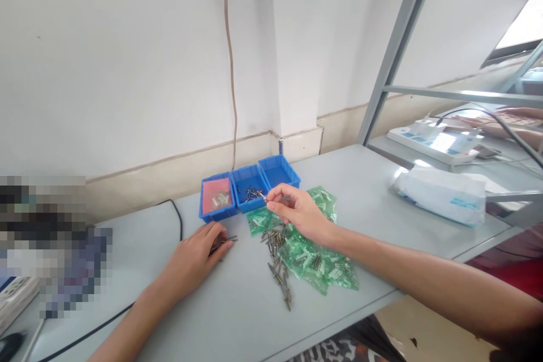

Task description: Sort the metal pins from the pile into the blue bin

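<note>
My right hand (297,212) is lifted just above the pale grey desk (237,317), thumb and forefinger pinching one small silvery metal pin (262,196) by its rear end, so the tip juts out over the near rim of the middle blue plastic bin (250,186). My left hand (195,257) lies flat on the desk with its fingers curled loosely over a few dark little pins (227,240); I cannot tell whether it truly grips them.

More of the same brass-coloured pins (278,266) lie scattered in a loose trail beside and partly on a heap of green translucent plastic bags (314,260). The left bin (216,198) holds a pinkish sheet, and the right bin (280,171) looks bare.

I judge each pin light, rigid and smooth, so it may roll or slip. A fingertip pinch across the shaft near one end seems safest.
</note>
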The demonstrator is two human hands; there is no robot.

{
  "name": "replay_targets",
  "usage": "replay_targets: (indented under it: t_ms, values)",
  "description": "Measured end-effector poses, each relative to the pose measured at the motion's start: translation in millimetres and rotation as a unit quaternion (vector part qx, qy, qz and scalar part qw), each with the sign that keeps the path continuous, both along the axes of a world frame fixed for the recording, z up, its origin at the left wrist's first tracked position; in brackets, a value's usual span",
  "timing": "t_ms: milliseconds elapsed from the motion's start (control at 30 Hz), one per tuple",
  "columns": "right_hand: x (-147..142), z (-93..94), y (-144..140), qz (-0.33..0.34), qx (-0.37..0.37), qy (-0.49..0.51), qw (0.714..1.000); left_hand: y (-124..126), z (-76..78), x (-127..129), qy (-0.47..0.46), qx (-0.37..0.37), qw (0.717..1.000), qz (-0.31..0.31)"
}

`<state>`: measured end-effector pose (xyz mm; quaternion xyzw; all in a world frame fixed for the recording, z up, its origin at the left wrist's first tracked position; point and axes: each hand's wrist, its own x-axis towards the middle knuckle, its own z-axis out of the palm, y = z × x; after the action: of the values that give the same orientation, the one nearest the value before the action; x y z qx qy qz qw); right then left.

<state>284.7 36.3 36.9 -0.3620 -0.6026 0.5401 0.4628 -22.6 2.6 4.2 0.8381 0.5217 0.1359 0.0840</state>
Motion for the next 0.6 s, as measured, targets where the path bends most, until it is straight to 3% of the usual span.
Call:
replay_targets:
  t_ms: [600]
  values:
    - [-0.2, -3.0, 0.0, 0.005, 0.010, -0.024, 1.000, 0.8, -4.4, -3.2, -0.002, 0.000, 1.000, -0.007]
